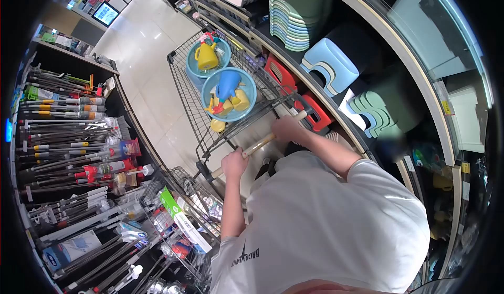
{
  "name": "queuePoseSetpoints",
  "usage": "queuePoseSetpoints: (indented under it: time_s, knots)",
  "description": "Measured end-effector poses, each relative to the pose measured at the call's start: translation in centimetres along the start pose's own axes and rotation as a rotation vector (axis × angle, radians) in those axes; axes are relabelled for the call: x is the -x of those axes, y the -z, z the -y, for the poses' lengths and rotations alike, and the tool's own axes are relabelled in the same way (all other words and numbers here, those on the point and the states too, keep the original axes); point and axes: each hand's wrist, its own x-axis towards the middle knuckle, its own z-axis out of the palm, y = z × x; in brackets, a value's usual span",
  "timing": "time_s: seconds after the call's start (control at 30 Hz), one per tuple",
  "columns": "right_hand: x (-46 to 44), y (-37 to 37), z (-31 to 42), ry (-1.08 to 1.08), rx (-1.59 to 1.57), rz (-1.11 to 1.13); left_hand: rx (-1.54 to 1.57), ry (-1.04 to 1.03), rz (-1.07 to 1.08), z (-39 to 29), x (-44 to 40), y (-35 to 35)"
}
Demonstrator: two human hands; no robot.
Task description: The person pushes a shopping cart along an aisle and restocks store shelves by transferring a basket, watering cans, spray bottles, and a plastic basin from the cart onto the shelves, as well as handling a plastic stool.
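- Because the handle (260, 144) crosses right in front of the body, I judge that the two-handed hold is there to steer the cart (176, 76) evenly; the handle lies between the person's torso and the wire basket part.
- I see the left hand (234, 164) near one end of the handle, its fingers curled over the bar; the right hand (287, 130) grips well apart from it, towards the other end, fingers also wrapped round. I cannot tell where the fingertips finish beneath.
- Two round basins sit inside the cart, one farther ahead and one closer to me: the far basin (225, 59) and the near basin (250, 88). They seem to serve as trays that keep loose small things together.
- In the far one I can make out a yellow watering can (206, 58); the near one carries a blue can (228, 84) with yellow pieces (240, 100) beside it. Another yellow piece (217, 125) lies just outside its rim.
- Under the cart I see pale, glossy floor tiles (157, 92), reflecting the ceiling lights.
- Along the person's left, long-handled mops and brushes (73, 147) fill a rack, with a green and white box (169, 201) in a wire bin nearby.
- On the right, shelves hold stacked pale stools (294, 21), a blue stool (336, 58) and red stools (279, 73); a lit screen (106, 14) shows far ahead.
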Motion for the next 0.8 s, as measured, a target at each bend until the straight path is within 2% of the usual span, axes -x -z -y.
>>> queuePoseSetpoints:
  time_s: [0.1,0.2,0.27,0.33,0.4,0.43,0.47,0.57,0.63,0.7,0.73,0.8]
  knots:
    - [2.0,-1.4,0.2,0.016,-0.019,-0.071,0.008,0.012,0.026,-1.0,1.9,-0.7]
    - [3.6,-2.6,-1.0,0.058,-0.037,-0.006,-0.003,-0.011,0.039,-2.3,3.5,-1.4]
    - [4.7,-3.9,-2.9,0.313,-0.227,-0.214,0.020,-0.027,0.089,-3.2,4.3,-1.6]
    - [6.9,-1.4,-4.5,0.083,-0.705,-0.385,0.025,-0.010,0.104,-4.4,5.0,-2.1]
    - [8.7,0.7,-7.7,-0.149,-0.683,-0.939,0.034,0.007,0.125,-5.7,5.4,-3.0]
    - [9.9,1.7,-9.4,-0.344,-0.781,-1.084,0.031,0.019,0.137,-6.2,5.6,-3.4]
    - [10.9,2.7,-11.5,-0.442,-0.586,-1.298,0.027,0.029,0.148,-6.7,5.7,-3.9]
    - [13.1,4.0,-18.0,-0.654,-0.252,-1.513,0.023,0.030,0.198,-7.7,6.2,-5.0]
    - [12.3,1.5,-23.1,-1.041,-0.482,-1.419,0.041,0.007,0.224,-7.4,6.3,-5.9]
    - [13.5,2.5,-27.4,-1.201,-1.078,-0.994,0.059,-0.010,0.250,-7.6,6.5,-6.4]
    - [12.8,1.6,-28.5,-1.196,-1.081,-0.992,0.062,-0.012,0.243,-7.7,6.6,-6.4]
    - [11.1,-0.2,-29.5,-1.108,-1.199,-1.290,0.064,-0.011,0.234,-8.0,6.6,-6.4]
